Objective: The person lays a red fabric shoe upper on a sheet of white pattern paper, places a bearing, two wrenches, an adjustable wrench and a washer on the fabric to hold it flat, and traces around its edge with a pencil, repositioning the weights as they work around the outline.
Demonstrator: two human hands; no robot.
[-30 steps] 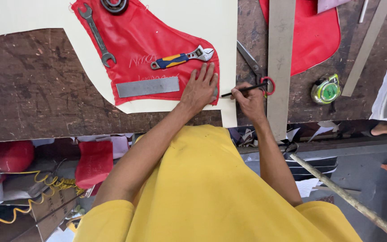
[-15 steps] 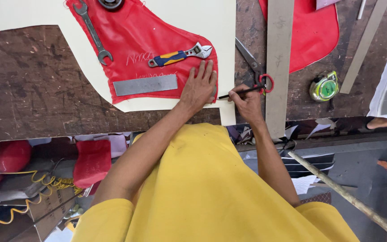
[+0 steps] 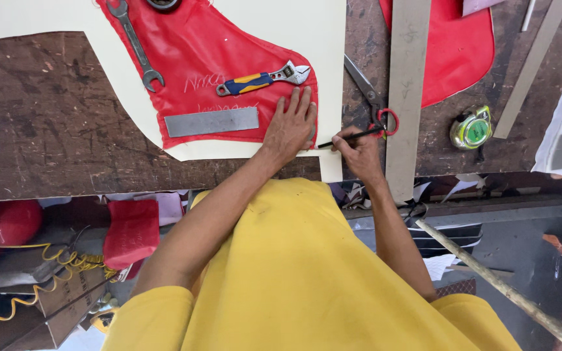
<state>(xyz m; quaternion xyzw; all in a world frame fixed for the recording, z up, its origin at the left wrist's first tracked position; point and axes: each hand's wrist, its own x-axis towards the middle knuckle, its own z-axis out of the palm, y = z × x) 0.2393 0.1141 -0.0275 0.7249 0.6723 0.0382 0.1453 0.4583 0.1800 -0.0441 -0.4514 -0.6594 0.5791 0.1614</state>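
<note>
Head view: right hand (image 3: 358, 151) pencils (image 3: 351, 137) red pattern (image 3: 219, 62).

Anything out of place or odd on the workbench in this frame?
Mildly odd: an adjustable wrench, a spanner and a flat metal bar lie on the red fabric piece, seemingly as weights. Nothing looks damaged or spilled.

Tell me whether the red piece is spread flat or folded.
Spread flat: the red piece lies smooth on the cream sheet, weighted by tools, left hand pressing it.
</note>
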